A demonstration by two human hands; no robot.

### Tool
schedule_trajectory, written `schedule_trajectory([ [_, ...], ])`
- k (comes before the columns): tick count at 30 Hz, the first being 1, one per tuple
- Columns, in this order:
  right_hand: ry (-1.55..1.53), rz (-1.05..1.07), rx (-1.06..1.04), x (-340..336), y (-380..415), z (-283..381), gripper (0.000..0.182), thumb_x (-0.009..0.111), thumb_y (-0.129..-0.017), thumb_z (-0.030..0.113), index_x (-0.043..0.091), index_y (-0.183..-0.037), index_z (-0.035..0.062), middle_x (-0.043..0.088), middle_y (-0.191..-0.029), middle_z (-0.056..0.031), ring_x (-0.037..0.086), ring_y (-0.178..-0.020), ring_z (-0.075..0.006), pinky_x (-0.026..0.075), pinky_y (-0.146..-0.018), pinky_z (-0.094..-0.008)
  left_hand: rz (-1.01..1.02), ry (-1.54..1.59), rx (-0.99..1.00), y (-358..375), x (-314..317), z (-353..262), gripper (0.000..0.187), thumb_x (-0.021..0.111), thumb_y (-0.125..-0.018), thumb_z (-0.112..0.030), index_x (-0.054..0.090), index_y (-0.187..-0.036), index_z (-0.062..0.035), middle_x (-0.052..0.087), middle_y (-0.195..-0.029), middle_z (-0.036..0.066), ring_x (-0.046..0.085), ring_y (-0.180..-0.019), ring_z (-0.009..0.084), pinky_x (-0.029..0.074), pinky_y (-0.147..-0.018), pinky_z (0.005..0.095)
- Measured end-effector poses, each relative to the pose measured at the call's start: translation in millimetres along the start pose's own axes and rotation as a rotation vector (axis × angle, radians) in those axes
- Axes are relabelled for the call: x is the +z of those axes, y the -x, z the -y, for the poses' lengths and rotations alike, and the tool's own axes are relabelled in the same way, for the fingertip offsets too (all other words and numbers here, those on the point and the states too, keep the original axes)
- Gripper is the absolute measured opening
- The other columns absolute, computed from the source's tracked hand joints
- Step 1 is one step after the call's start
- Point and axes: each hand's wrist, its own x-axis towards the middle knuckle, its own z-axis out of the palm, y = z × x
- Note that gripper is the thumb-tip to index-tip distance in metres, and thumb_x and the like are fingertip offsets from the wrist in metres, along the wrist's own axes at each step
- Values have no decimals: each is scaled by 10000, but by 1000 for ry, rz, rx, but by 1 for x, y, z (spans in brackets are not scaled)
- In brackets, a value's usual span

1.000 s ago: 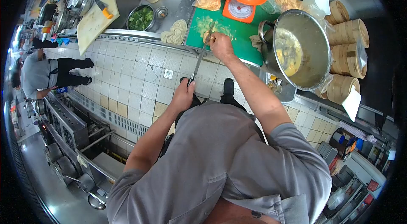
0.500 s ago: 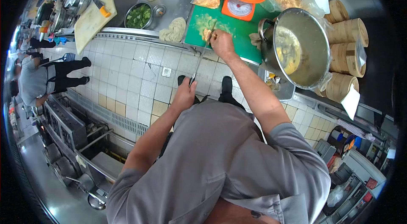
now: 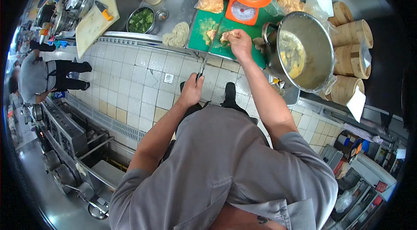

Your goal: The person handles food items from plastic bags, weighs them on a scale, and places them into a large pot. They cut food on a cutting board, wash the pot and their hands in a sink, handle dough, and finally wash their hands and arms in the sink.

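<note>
Crowding tiled kitchen: green cutting board (image 3: 243, 43)

The floor (image 3: 143, 78) has pale square tiles with a small drain (image 3: 168, 78). A long metal bench (image 3: 130, 36) runs along it. A shiny steel stove (image 3: 65, 134) stands on the other side.

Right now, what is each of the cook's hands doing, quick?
Left hand: closed around the handle of the knife.
Right hand: closed on a clump of chopped food above the green cutting board.
</note>
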Motion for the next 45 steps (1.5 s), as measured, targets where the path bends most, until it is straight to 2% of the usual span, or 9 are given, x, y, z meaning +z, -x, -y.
schedule_trajectory([
  [5,-328,52,102,-8,-1,24,60,564,-990,31,581,-1040,4,679,-973,-87,677,-851,-172,593,-760,-293,28,11,44,40,-29,-10,319,503,-1050,-284,465,-989,27,535,-785,241,493,-714,402,444,-704,450],
  [10,-354,34,150,-12,4,42,131,487,-1036,29,585,-1085,-43,643,-1074,-123,666,-937,-180,617,-803,-300,-249,-188,9,35,-66,12,286,551,-1020,-271,501,-1015,11,606,-833,284,623,-861,490,470,-704,546],
  [17,-382,106,165,-19,22,91,197,483,-1024,-4,605,-1169,-55,660,-1100,-121,675,-952,-196,610,-854,-320,-401,-563,24,-131,-71,1,326,591,-970,-224,506,-1189,1,625,-1083,262,618,-1014,453,490,-852,555],
  [25,445,64,-602,-63,-63,273,225,560,-951,46,668,-1138,-17,737,-983,-121,725,-891,-191,568,-805,-320,-344,-712,153,-153,-68,-10,421,672,-899,-234,557,-1254,-39,583,-1144,201,554,-1123,415,457,-944,516],
  [28,659,117,-675,-61,-109,305,202,588,-956,57,669,-1117,-34,738,-943,-115,734,-858,-180,573,-790,-312,-666,-392,479,-181,-76,-31,378,708,-890,-195,620,-1211,-16,621,-1109,185,615,-1012,319,496,-895,430],
  [31,703,230,-520,-58,-138,301,187,607,-910,48,693,-1059,-25,740,-901,-116,730,-839,-174,570,-788,-332,-182,533,311,-216,-80,-169,334,641,-993,-212,601,-1263,-19,625,-1252,107,659,-932,172,530,-763,315],
  [33,857,176,-482,-56,-150,297,186,648,-867,67,710,-1027,-3,745,-914,-119,724,-825,-192,566,-795,-348,94,744,295,-232,-77,-258,468,666,-975,-207,534,-1388,-32,642,-1247,99,664,-997,189,539,-802,338],
  [37,1031,135,-541,-59,-154,295,193,667,-830,70,724,-1010,29,749,-913,-114,717,-825,-223,564,-788,-350,189,606,264,-302,-57,-300,454,630,-923,-64,582,-1374,-34,667,-1219,104,664,-1007,192,542,-821,330],
  [45,994,118,-582,-61,-158,292,245,715,-767,94,718,-1008,48,738,-969,-168,712,-919,-324,563,-837,-399,8,108,446,-276,-76,-323,565,565,-798,49,637,-1351,-42,678,-1255,117,651,-1013,150,506,-894,275],
])
